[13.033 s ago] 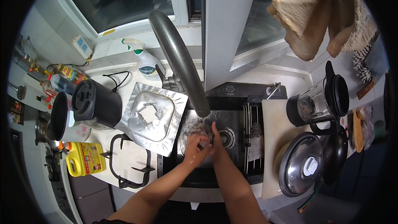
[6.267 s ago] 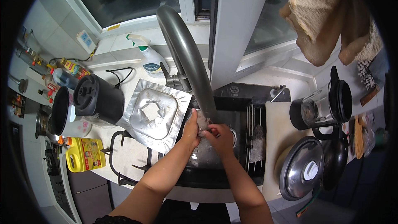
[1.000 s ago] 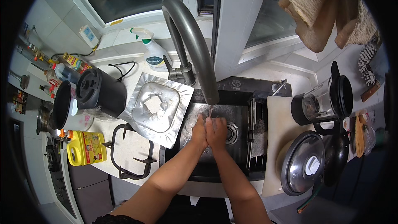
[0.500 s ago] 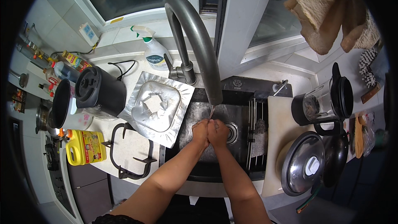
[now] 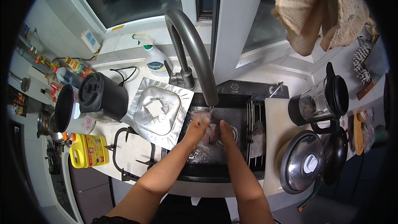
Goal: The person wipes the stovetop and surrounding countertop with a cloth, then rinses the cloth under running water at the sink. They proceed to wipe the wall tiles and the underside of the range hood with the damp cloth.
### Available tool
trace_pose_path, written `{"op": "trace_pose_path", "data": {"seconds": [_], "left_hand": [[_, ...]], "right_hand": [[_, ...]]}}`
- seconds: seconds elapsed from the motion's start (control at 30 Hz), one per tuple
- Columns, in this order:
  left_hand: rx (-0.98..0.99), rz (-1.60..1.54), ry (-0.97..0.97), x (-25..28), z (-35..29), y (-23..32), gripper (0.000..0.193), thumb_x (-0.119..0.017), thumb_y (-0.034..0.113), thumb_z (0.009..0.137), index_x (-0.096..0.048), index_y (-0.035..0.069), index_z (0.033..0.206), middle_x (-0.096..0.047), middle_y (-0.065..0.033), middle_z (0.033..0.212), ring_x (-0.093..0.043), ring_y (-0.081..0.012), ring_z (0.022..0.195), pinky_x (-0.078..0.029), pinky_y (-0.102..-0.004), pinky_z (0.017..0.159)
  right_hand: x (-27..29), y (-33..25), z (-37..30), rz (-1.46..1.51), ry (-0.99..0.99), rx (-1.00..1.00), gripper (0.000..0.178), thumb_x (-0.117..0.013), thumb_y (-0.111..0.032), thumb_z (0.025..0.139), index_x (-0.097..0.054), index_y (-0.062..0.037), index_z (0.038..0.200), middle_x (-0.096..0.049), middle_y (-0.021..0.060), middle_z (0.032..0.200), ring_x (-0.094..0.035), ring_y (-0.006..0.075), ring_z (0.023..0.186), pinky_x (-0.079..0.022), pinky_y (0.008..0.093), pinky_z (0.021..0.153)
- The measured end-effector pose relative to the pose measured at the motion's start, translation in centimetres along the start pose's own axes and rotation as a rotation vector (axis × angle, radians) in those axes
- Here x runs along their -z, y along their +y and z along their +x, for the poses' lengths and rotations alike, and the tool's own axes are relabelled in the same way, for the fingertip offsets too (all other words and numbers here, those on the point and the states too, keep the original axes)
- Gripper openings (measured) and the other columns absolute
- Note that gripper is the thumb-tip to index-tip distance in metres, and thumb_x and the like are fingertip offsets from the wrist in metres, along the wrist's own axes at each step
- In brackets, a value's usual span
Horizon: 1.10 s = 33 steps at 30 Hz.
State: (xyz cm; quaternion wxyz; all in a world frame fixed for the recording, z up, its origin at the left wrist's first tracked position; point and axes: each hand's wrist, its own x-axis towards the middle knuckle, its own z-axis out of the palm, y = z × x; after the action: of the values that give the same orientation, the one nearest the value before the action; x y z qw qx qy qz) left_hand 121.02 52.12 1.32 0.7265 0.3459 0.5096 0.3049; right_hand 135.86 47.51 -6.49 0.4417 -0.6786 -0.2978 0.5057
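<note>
Black-rimmed sink (image 5: pixel 219 178), left hand (image 5: pixel 198 130) at pale item (image 5: pixel 210 135), right hand (image 5: pixel 226 133) apart, front open

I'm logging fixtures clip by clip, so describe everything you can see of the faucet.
The faucet is dark grey and looks metallic, with a dull sheen. Its thick spout rises from a short upright base, arches over and ends pointing down above the black sink. A side lever stands on the left, tilted up. Water runs from the outlet in a thin stream. Neither the left hand nor the right hand touches it; both are below the outlet.
</note>
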Motion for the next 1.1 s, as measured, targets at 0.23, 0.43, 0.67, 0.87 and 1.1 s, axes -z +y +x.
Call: {"op": "trace_pose_path", "data": {"seconds": [0.23, 0.43, 0.67, 0.87, 1.1], "left_hand": [[-0.633, 1.001, 0.007, -0.7, -2.5, 0.3, 0.049, -0.077, 0.013, 0.069, -0.058, 0.003, 0.113, -0.059, -0.0189, 0.106, -0.058, -0.0375, 0.101, -0.048, -0.0417, 0.088], [-0.504, 1.084, 0.152, -0.3, -5.0, 1.1, 0.045, -0.076, 0.012, 0.067, -0.059, 0.004, 0.107, -0.06, -0.0174, 0.102, -0.057, -0.0381, 0.099, -0.048, -0.0423, 0.085], [-0.53, 1.043, 0.306, 0.4, -5.1, 0.6, 0.024, -0.07, 0.004, 0.068, -0.054, 0.005, 0.085, -0.059, -0.0173, 0.089, -0.058, -0.0362, 0.085, -0.047, -0.0424, 0.071], [-0.964, 0.826, 0.059, -1.9, -5.9, -0.1, 0.032, -0.065, -0.004, 0.068, -0.058, 0.003, 0.098, -0.058, -0.017, 0.091, -0.058, -0.036, 0.087, -0.047, -0.0411, 0.073], [-0.247, 0.0, 0.365, 1.2, -4.6, -1.5, 0.05, -0.068, 0.02, 0.085, -0.045, 0.008, 0.127, -0.058, -0.0103, 0.116, -0.056, -0.0275, 0.105, -0.044, -0.0403, 0.091]], "right_hand": [[-2.2, -7.3, -3.2, 0.375, -0.236, -0.378, 0.047, -0.064, -0.051, 0.082, -0.068, -0.011, 0.106, -0.062, 0.0003, 0.094, -0.057, 0.013, 0.079, -0.041, 0.0249, 0.065], [-2.4, -7.1, -2.4, 0.545, -0.163, -0.334, 0.032, -0.057, -0.036, 0.087, -0.061, -0.0141, 0.109, -0.063, 0.0011, 0.094, -0.06, 0.0156, 0.083, -0.047, 0.0313, 0.071], [-1.7, -11.3, -4.2, 0.776, -0.307, -0.42, 0.043, -0.045, -0.048, 0.095, -0.056, -0.0129, 0.117, -0.063, 0.0034, 0.103, -0.06, 0.0208, 0.099, -0.047, 0.0388, 0.088], [-2.7, -9.4, -2.7, 1.023, -0.591, -0.321, 0.047, -0.039, -0.05, 0.098, -0.053, -0.0096, 0.118, -0.061, 0.0085, 0.111, -0.063, 0.0237, 0.093, -0.051, 0.0369, 0.084], [-2.8, -10.7, -2.3, 0.708, -0.446, -0.177, 0.029, -0.059, -0.009, 0.089, -0.053, -0.0048, 0.118, -0.062, 0.009, 0.105, -0.063, 0.0224, 0.094, -0.054, 0.0367, 0.078]]}}
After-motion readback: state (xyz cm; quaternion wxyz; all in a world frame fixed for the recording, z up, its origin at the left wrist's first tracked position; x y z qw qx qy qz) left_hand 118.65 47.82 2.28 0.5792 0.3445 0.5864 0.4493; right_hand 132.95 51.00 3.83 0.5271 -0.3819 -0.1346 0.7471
